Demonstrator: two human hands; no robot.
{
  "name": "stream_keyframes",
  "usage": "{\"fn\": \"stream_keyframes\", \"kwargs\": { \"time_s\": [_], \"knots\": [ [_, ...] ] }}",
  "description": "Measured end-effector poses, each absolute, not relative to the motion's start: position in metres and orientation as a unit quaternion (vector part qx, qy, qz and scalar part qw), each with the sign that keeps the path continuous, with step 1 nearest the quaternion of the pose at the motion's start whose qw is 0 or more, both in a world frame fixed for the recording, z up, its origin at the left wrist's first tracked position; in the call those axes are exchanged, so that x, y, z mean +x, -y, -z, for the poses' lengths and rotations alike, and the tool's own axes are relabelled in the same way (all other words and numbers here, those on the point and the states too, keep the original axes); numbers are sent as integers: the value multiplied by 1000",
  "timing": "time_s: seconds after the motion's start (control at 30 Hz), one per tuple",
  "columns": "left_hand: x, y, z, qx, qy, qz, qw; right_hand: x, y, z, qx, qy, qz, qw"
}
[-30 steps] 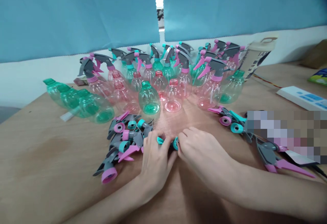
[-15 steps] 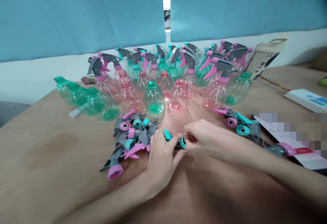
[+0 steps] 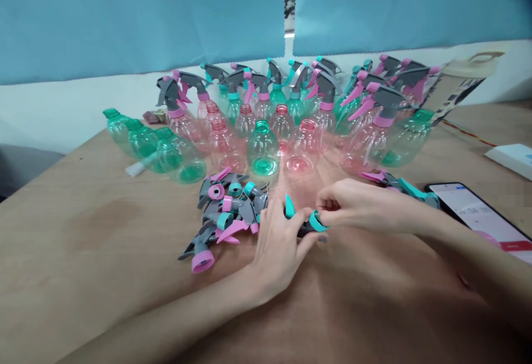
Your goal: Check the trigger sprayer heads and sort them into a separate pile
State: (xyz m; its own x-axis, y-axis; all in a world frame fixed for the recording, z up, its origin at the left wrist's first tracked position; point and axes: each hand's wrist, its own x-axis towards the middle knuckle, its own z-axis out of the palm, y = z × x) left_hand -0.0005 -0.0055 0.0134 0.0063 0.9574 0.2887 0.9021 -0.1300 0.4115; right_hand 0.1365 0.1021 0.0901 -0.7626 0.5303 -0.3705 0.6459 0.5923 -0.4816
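My left hand (image 3: 279,242) grips a grey spray head with a turquoise trigger and a turquoise collar (image 3: 317,221), low over the table. The collar faces right, where the curled fingers of my right hand (image 3: 344,203) meet its opening. Whatever those fingers pinch is hidden. Left of my left hand lies a heap of loose spray heads (image 3: 226,204) with pink or turquoise collars. Behind my hands stand an open green bottle (image 3: 263,150) and an open pink bottle (image 3: 305,145).
Bottles with spray heads (image 3: 326,112) fill the back. Several open green bottles (image 3: 178,156) are at the left. A phone (image 3: 477,214), more spray heads (image 3: 399,184), a white box (image 3: 513,162) and a beige cup (image 3: 461,84) are on the right.
The view has shifted, so most things appear farther right and a little higher. More of the turquoise collar shows between my hands. My left hand keeps its grip on the spray head.
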Motion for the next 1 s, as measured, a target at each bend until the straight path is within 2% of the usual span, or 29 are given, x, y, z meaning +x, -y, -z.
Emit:
{"fn": "stream_keyframes", "kwargs": {
  "time_s": [0.07, 0.27, 0.37, 0.43, 0.57, 0.73, 0.83, 0.9, 1.0],
  "knots": [
    [0, 7, -12, 711, -660, -239, 45, 135, -96, -87, 332, -899, 264, 110],
    [1, 12, -12, 736, -643, -210, -2, 135, -63, -85, 253, -959, 34, 123],
    [1, 12, -13, 743, -636, -206, -13, 135, -46, -76, 248, -965, -45, 73],
    [1, 12, -13, 746, -631, -211, -16, 133, -36, -67, 302, -948, -90, 38],
    [-1, 11, -13, 750, -625, -218, -20, 126, -24, -57, 353, -928, -121, -5],
    [0, 10, -12, 727, -652, -214, -5, 130, -47, -74, 367, -929, -50, 18],
    [0, 9, -15, 721, -652, -233, 19, 142, -75, -92, 314, -944, 96, 44],
    [-1, 8, -17, 717, -648, -254, 44, 150, -93, -105, 326, -935, 132, 42],
    [-2, 6, -18, 714, -634, -286, 81, 158, -112, -119, 280, -908, 305, 69]
  ]
}}
